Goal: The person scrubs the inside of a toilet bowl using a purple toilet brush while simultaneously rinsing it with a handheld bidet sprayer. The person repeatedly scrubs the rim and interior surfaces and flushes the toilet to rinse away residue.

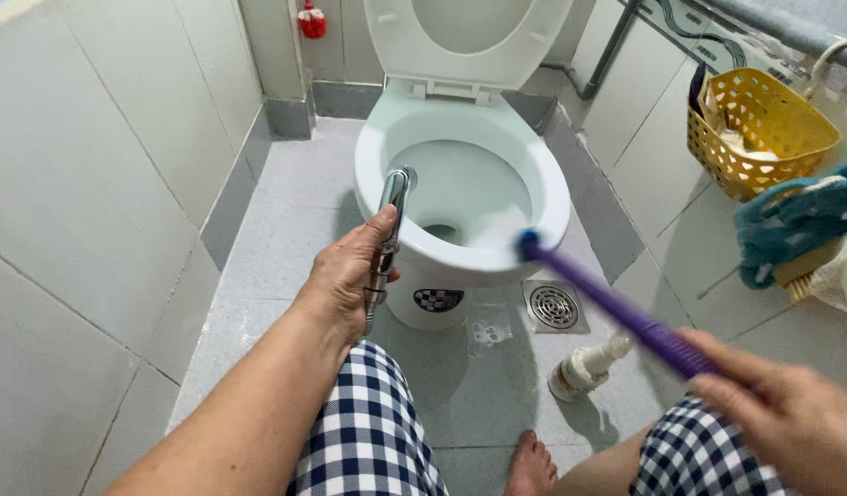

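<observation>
A chrome spray nozzle (391, 230) is gripped in the closed left hand (345, 280), aimed at the toilet bowl (460, 184) at twelve o'clock. A purple brush handle (616, 312) is clasped by the right hand (781, 413), at four o'clock of the bowl.

Place: a small home bathroom, tiled throughout, with a white toilet (465, 197) at its centre, seat lid raised against the back wall. Beside the toilet's base on the right, a metal floor drain (554, 306) set in the grey floor tiles (286, 230), with a white bottle (584, 367) lying just in front of the drain. Further right of the toilet, a yellow plastic basket (758, 133) hangs on the pale wall tiles; a small red object (311, 20) hangs to the left of the lid.
</observation>
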